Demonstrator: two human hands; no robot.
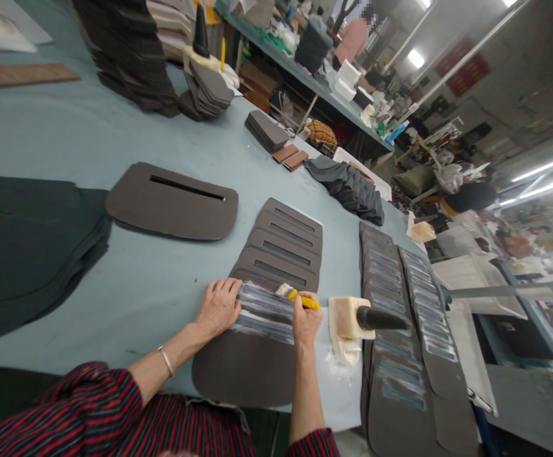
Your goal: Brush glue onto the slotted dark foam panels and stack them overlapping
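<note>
Several dark grey panels with slots (pixel 243 371) lie overlapped on the table, and whitish wet streaks cross the middle of the nearest ones. My left hand (pixel 218 306) rests flat on the left edge of the streaked area, fingers spread, holding nothing. In my right hand (pixel 306 320) is a small yellow-handled brush (pixel 307 301), its pale bristles pointing left over the streaks. Just right of that hand stands a cream-coloured block (pixel 347 317) with a black cone sticking out sideways, white paste around its base.
Streaked panels (pixel 400 406) overlap in two columns on the right of the blue-green table (pixel 162 324). One slotted panel (pixel 176 209) and a dark green stack (pixel 29 247) lie left. Dark stacks (pixel 134 63), brown blocks (pixel 295 160) and grey pieces (pixel 347 190) sit farther back. A person (pixel 352 38) is in the background.
</note>
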